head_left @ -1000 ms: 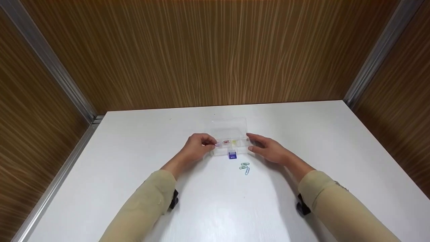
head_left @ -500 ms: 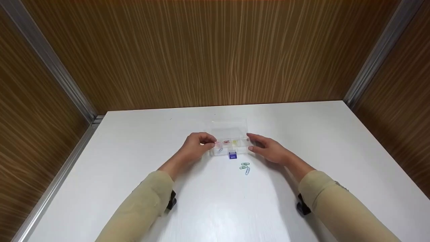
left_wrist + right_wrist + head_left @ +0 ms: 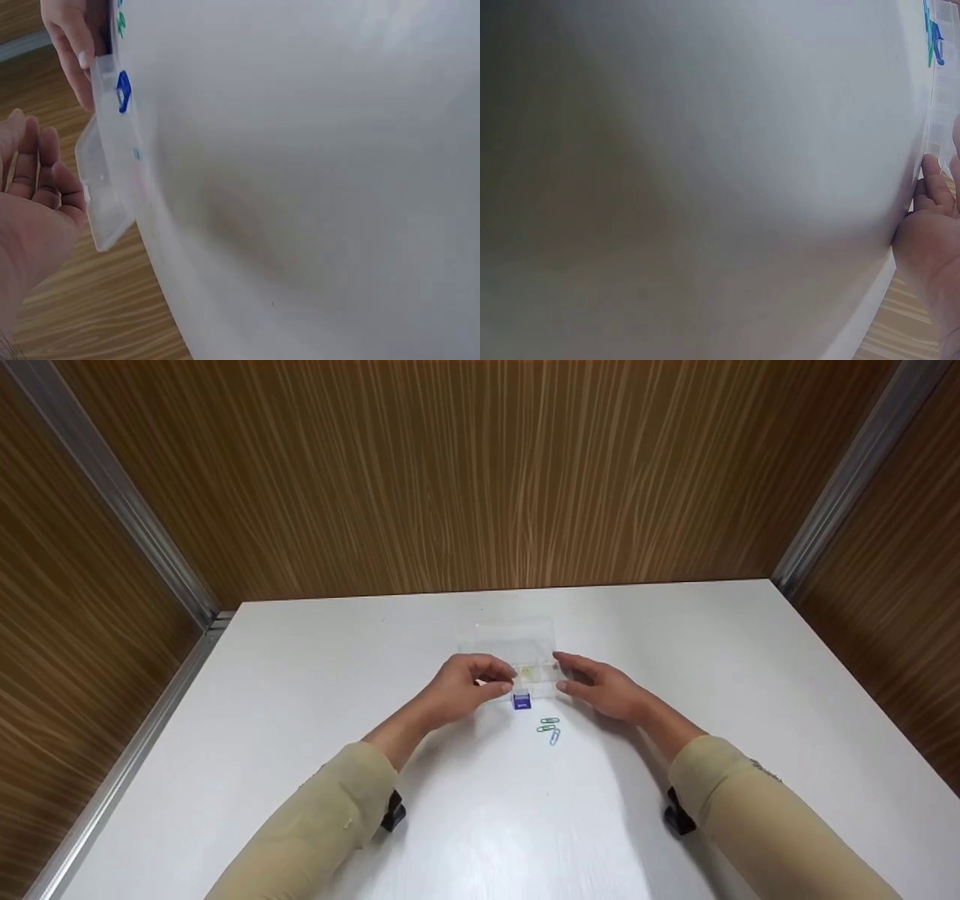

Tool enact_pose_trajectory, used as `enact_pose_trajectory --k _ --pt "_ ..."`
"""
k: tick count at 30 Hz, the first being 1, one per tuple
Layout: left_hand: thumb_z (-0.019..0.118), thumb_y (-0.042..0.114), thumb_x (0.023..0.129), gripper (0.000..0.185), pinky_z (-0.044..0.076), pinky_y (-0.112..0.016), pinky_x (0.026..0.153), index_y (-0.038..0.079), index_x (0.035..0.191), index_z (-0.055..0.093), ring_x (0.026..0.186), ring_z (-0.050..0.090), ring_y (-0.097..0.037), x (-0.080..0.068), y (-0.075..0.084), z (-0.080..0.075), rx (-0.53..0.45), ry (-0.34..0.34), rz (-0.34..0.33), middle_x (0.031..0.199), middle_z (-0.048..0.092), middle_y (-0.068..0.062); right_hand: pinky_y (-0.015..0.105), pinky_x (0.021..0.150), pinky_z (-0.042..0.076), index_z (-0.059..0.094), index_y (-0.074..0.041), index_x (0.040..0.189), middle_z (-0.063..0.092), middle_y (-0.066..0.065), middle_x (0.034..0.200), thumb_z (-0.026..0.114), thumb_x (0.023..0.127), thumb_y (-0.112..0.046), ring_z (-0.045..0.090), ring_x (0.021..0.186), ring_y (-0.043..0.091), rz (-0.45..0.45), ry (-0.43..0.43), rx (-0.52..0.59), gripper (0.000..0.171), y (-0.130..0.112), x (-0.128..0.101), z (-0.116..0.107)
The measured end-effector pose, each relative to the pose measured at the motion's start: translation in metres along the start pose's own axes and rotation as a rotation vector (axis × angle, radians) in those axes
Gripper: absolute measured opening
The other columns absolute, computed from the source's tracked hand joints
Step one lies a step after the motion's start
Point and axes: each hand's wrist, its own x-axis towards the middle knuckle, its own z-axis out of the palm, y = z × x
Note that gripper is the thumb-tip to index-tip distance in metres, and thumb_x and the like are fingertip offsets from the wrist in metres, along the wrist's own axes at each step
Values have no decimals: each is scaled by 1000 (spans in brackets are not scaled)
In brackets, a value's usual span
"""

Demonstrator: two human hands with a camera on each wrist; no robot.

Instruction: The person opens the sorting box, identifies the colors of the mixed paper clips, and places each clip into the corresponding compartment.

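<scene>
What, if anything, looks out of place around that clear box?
Two green paper clips and a blue clip lie loose on the white table, in front of the open clear box rather than inside it, so they look slightly stray. No damage shows.

On counter (image 3: 712,660), short of back edge's middle: box (image 3: 541,690), lid (image 3: 517,636) behind, toward that edge. At box's front, latch (image 3: 522,702); before latch, slightly right, three paper clips (image 3: 550,721). Left fingers (image 3: 491,662) over box's left half, right fingers (image 3: 579,662) at right end.

Tbl (image 3: 517,840) glare, soft shadows, wrist pics warped
</scene>
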Motion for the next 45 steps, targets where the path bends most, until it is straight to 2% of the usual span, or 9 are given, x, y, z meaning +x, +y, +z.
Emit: enact_pose_trajectory --k 5,8,12,14,15,20,32,40,45 --pt "74 18 102 18 52 -36 96 15 119 79 104 65 -15 0 3 12 -11 -64 21 109 75 7 59 127 11 36 -34 166 30 1 173 63 106 -48 18 161 32 2 -4 -5 68 1 1 0" --pt "75 14 101 21 49 -34 99 8 120 78 99 65 -14 1 1 21 -22 -96 57 106 76 6 57 127 12 37 -33 166 32 2 172 63 106 -46 20 161 31 -10 1 1 67 2 1 0" --pt "75 8 99 21 49 -29 97 1 119 77 94 66 -9 1 -7 33 -46 -149 89 103 77 4 55 127 14 39 -26 166 34 7 171 64 107 -41 23 160 33 -52 5 8 65 2 2 0" --pt "75 5 99 21 49 -26 97 -1 118 77 94 67 -7 2 -10 39 -56 -178 94 103 78 2 54 127 16 40 -24 165 36 8 170 64 107 -38 24 159 32 -70 6 20 65 2 2 0" --pt "75 5 99 21 51 -26 92 -1 119 77 95 67 -6 2 -11 42 -58 -194 90 103 78 1 53 127 16 41 -22 165 36 9 170 65 107 -37 25 159 32 -77 6 27 64 2 2 0" --pt "75 3 98 19 52 -24 95 -2 116 77 98 69 -5 2 -12 52 -44 -239 94 105 79 -3 51 127 18 42 -20 164 37 8 169 65 107 -35 26 158 30 -92 9 37 63 3 1 0" --pt "76 6 98 15 53 -24 95 5 112 80 100 68 -4 5 -13 58 20 -249 61 103 78 4 56 127 16 41 -22 165 35 10 170 63 108 -38 24 159 34 -84 7 -5 63 2 2 0" --pt "75 5 99 16 52 -24 96 5 114 79 100 68 -5 4 -12 59 58 -247 55 106 79 1 54 127 16 41 -20 165 36 10 170 64 108 -36 25 159 33 -96 5 6 63 3 2 0" --pt "72 2 99 18 51 -24 97 3 116 78 104 69 -7 5 -12 60 63 -269 83 110 78 -3 53 127 18 41 -20 165 36 10 170 63 108 -37 25 159 32 -95 -3 16 64 3 2 0"
